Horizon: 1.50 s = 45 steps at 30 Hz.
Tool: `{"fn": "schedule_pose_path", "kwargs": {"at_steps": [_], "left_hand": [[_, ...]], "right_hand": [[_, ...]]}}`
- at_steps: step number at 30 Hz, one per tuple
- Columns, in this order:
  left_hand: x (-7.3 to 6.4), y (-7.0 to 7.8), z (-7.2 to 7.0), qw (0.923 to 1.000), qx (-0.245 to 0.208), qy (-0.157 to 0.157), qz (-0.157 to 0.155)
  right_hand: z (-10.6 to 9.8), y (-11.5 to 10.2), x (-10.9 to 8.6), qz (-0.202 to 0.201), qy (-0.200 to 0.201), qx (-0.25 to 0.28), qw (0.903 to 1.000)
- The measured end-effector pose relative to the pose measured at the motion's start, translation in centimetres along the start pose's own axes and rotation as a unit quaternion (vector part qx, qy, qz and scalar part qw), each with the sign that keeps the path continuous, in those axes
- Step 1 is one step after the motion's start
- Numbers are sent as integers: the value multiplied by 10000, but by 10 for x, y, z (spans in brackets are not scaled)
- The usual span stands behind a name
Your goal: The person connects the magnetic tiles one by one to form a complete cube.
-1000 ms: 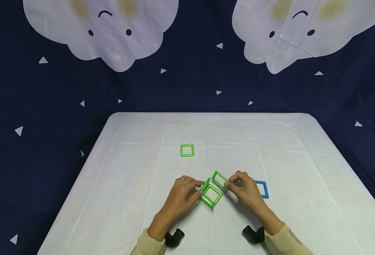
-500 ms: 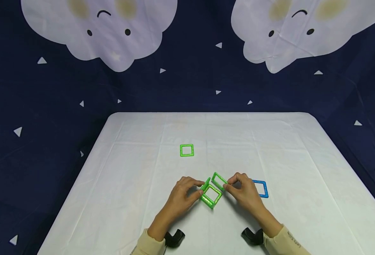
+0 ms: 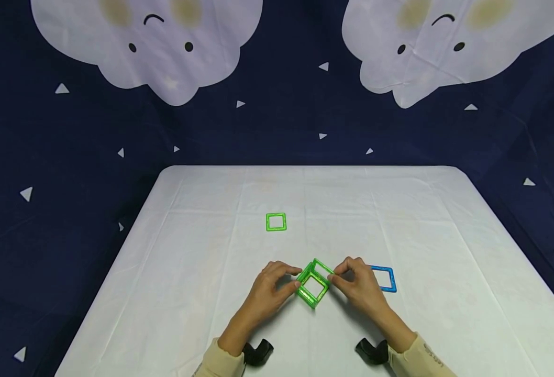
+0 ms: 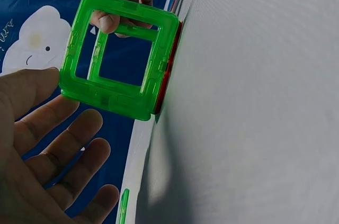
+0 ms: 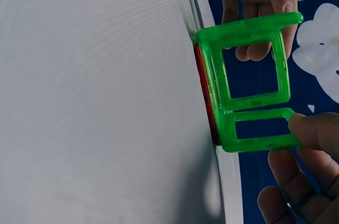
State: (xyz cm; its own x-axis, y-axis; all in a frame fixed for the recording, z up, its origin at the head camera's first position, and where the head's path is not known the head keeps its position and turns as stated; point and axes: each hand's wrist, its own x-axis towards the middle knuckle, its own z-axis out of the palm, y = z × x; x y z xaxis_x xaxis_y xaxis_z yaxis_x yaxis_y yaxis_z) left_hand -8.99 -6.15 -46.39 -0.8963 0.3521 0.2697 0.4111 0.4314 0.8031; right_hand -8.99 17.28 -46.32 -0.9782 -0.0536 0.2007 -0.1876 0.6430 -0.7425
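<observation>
Several green square magnetic tiles (image 3: 307, 299) stand upright, joined as walls on the white table. A red tile (image 5: 206, 94) lies flat beneath them, seen edge-on in both wrist views. My left hand (image 3: 268, 289) pinches the left corner of the walls between thumb and index finger, its other fingers spread in the left wrist view. My right hand (image 3: 361, 281) pinches another green tile (image 5: 265, 143) by its outer edge with thumb and fingers. That tile stands upright at the far right side, its lower edge right at the red tile and its side close against the neighbouring wall.
A loose green tile (image 3: 267, 222) lies flat farther back on the table (image 3: 201, 251). A blue tile (image 3: 392, 280) lies just right of my right hand, partly hidden by it. Black wrist mounts (image 3: 258, 353) sit by both sleeves. A dark blue cloud-print cloth (image 3: 286, 131) hangs behind.
My right hand has moved slightly left and toward me, bringing its green tile from apart to right against the other tiles. The left hand holds nearly still.
</observation>
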Motion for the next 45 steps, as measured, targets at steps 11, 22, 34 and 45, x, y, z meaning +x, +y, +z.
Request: {"fn": "schedule_pose_path", "kwargs": {"at_steps": [11, 22, 34, 45], "left_hand": [[0, 1, 0, 10000, -19, -7, -18], [3, 4, -9, 9991, -15, -431, -36], [18, -2, -22, 9895, 12, -1447, 54], [25, -10, -22, 9815, -433, -1862, -12]], "right_hand": [[0, 0, -1, 41, -160, 53, 9998], [-2, 1, 5, -194, -237, -97, 9995], [-2, 3, 12, -511, -420, -52, 9978], [-1, 6, 23, -1071, -795, 53, 9910]]}}
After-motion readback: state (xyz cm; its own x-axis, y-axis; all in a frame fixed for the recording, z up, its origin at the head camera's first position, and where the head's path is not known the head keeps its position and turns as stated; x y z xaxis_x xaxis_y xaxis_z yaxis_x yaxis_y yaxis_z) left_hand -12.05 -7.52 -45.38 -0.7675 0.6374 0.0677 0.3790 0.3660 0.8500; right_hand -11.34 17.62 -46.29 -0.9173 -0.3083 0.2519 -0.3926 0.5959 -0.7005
